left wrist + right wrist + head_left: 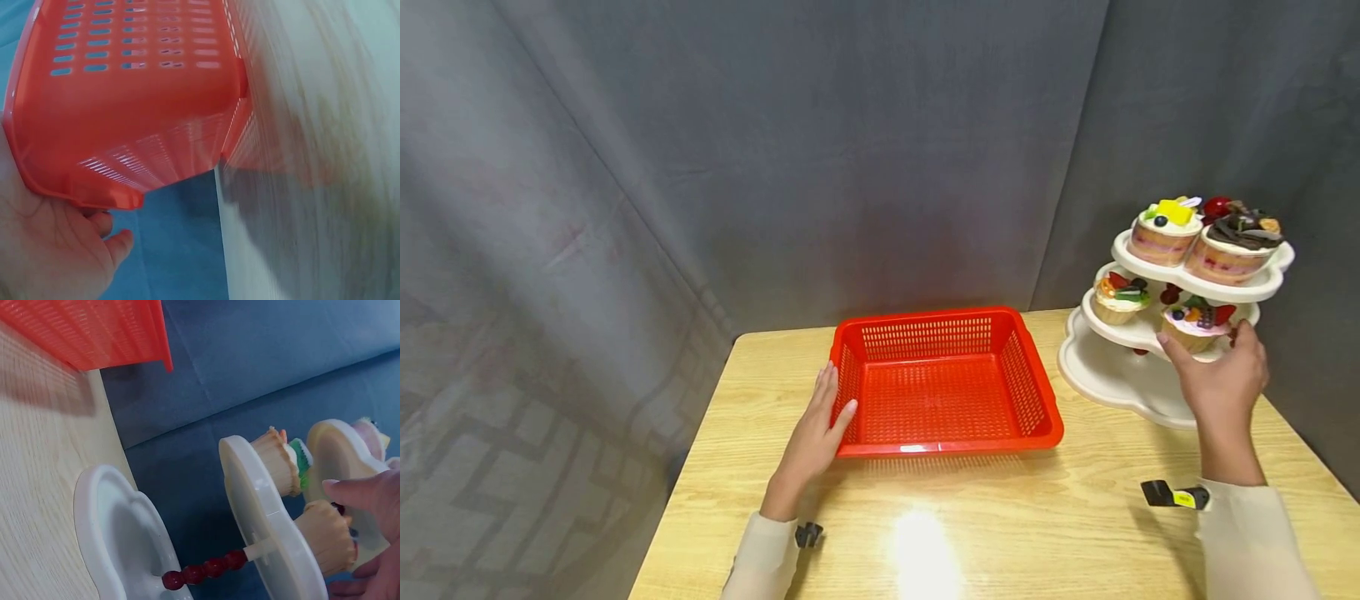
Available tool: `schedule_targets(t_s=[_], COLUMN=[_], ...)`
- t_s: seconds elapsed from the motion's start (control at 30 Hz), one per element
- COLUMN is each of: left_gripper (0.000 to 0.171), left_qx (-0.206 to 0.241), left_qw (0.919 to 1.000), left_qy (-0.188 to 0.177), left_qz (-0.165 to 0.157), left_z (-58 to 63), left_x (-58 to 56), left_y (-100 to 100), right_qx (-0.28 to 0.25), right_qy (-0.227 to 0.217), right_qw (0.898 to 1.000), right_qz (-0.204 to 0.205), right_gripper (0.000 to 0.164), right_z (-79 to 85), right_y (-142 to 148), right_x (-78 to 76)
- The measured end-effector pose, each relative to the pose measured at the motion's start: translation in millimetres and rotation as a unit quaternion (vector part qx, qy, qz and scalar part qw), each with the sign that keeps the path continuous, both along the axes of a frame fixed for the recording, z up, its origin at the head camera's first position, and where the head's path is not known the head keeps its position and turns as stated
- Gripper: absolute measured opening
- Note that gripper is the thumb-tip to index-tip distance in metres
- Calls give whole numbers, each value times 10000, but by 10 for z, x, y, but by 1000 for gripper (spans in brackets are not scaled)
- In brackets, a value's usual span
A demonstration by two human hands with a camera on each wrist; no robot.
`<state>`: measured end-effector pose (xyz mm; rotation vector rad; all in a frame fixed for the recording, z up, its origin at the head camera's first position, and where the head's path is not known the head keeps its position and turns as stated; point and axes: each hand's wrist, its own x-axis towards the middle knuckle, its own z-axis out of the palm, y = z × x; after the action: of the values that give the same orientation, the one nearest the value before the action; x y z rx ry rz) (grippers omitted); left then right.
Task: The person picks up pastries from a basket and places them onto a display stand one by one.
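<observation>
My left hand [814, 429] rests against the left rim of a red plastic basket [1048, 417], fingers lying along it and thumb over its inner side. In the left wrist view, the palm meets the basket's rim [44, 190]. At the right, my right hand [1223, 375] holds a toy cupcake [1186, 333] with pink icing and fruit, thumb at one side and fingers at the other. That cupcake [322, 534] sits at the middle tier of a white three-tier stand [1093, 379]. Beside it is another cupcake [1118, 307] topped with fruit.
The top tier bears a round cake with yellow fruit [1161, 242] and a chocolate-topped cake [1228, 258]. Red beaded posts [206, 569] join the tiers. Both basket and stand are on a wooden table [1000, 517], with a grey curtain [887, 167] behind.
</observation>
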<state>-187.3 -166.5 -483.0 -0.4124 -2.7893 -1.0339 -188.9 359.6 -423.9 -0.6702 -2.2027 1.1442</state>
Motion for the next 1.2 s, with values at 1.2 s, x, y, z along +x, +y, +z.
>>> schedule_targets(t_s=[1.2], left_gripper=[87], left_qx=[-1293], left_qw=[9889], left_qy=[475], left_qz=[562], left_z=[421], left_x=[-205], left_y=[-462], right_qx=[2818], right_qy=[1144], right_qw=[9375], right_qz=[1689], right_gripper=[61], right_z=[614], right_y=[-795], right_x=[176])
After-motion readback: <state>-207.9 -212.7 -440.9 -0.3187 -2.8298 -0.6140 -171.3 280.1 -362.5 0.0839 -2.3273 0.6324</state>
